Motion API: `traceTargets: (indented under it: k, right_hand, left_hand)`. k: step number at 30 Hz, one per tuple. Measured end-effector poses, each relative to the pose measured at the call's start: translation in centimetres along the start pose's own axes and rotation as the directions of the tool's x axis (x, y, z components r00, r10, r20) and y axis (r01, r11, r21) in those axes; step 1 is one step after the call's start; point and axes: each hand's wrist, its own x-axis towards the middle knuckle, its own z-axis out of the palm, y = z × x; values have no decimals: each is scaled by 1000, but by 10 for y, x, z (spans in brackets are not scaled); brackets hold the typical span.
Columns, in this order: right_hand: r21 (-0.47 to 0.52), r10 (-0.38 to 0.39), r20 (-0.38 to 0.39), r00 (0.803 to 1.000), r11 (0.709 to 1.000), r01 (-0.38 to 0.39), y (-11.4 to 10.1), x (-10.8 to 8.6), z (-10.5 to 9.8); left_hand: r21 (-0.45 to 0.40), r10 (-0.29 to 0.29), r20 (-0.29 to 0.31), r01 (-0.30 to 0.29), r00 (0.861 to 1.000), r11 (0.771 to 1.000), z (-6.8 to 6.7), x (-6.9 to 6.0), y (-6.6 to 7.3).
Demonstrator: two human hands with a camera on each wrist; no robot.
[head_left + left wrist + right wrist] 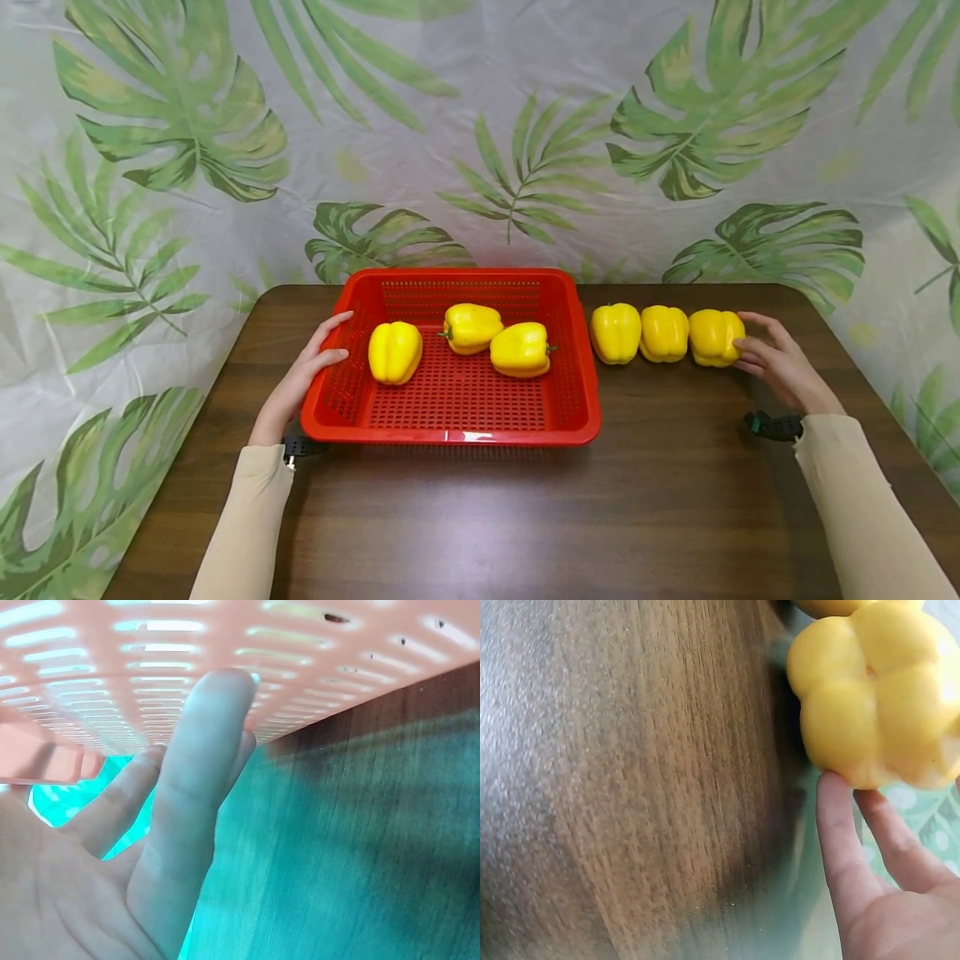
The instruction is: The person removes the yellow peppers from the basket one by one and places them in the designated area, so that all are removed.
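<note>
My left hand (pixel 303 371) grips the left rim of the red basket (pixel 459 436), thumb and forefinger over its edge. Other fingers (pixel 191 757) touch the perforated outer wall (pixel 300 682) in the left wrist view. Three yellow peppers lie inside: one at the left (pixel 395 353), two close together (pixel 472 328) (pixel 521 350). Outside, at the basket's right, three more stand in a row: the first (pixel 616 333), the middle one (pixel 664 333) and the last (pixel 715 337). My right hand (pixel 783 367) touches the last pepper's right side; in the right wrist view, extended fingers (pixel 840 832) touch its lobed end (pixel 874 697).
The dark wooden table (pixel 450 533) extends in front of the basket. A leaf-patterned cloth (pixel 525 125) hangs behind the table and at its sides. Black bands sit at the left wrist (pixel 303 447) and the right wrist (pixel 776 426).
</note>
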Motion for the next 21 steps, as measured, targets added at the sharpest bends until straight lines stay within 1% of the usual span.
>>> traceTargets:
  k: [3,6,11,14,21]
  right_hand:
    - [25,-20,-4,1000,999,20,-2,0,0]
    - [31,-43,-25,999,999,44,-4,-1,1]
    - [10,-84,-91,992,996,85,-12,-2,3]
    - [16,-107,-123,987,994,110,-18,-1,5]
    - [30,-141,-133,981,989,146,-29,2,13]
  left_hand:
    - [0,0,-1,0,1000,1000,0,0,0]
    - [-1,-2,-4,2,1000,1000,0,0,0]
    - [3,-2,-6,2,1000,1000,1,0,0]
    - [4,-2,-6,2,1000,1000,1,0,0]
    - [15,3,-5,-3,1000,1000,0,-1,0]
